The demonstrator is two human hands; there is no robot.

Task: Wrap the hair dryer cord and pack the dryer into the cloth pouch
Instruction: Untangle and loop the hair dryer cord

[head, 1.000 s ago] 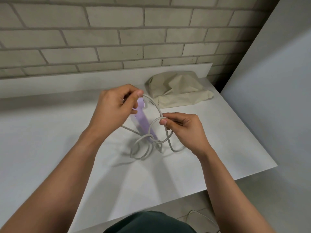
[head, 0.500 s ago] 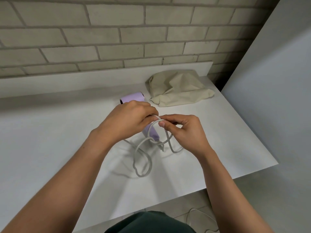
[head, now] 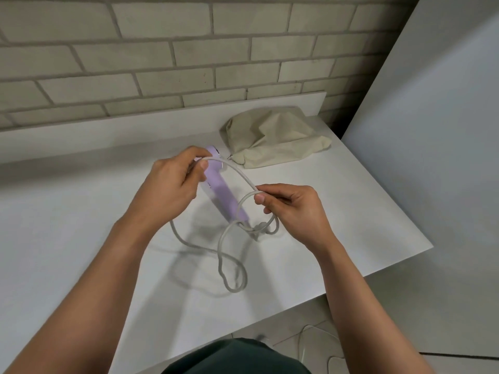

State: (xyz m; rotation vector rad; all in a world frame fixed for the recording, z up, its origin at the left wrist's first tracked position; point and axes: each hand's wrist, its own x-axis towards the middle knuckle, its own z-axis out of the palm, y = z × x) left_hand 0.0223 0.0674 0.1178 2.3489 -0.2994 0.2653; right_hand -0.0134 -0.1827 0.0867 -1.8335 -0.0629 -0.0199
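Lilac hair dryer (head: 220, 194) lying on white table (head: 81, 238) just in front of beige cloth pouch (head: 272, 139), left hand (head: 172, 190) and right hand (head: 294, 209) each pinching grey cord (head: 237, 174), slack loops below likely to tangle or knot if pulled tight.

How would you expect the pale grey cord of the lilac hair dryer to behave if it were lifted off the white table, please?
The pale grey cord probably droops: its free part sags in loose loops. It likely springs a little, since it arcs smoothly between the left hand and right hand. It may snag, tangling near the lilac hair dryer handle.
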